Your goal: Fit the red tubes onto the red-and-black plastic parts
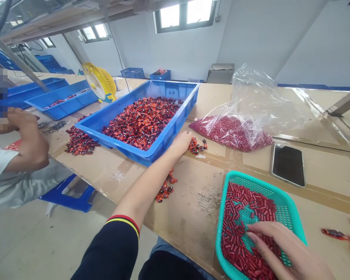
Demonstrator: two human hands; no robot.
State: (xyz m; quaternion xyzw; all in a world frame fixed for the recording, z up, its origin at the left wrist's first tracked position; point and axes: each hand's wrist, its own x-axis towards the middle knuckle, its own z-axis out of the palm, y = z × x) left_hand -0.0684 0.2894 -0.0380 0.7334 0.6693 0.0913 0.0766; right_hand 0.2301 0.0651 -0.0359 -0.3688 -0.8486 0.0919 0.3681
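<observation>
Tan tabletop is carrying, in the head view, a green basket of short, dark red, slightly glossy tubes. Right hand is hovering at them, thumb and index tips slightly apart. Left hand is reaching beside the blue tray, at shiny orange-and-black pieces lying heaped; whether its fingers are gripping any, I cannot tell.

On the counter: basket at front right, holding short tubes; phone behind it; bag farther back; tray to left of bag; fan behind tray, to left.
</observation>
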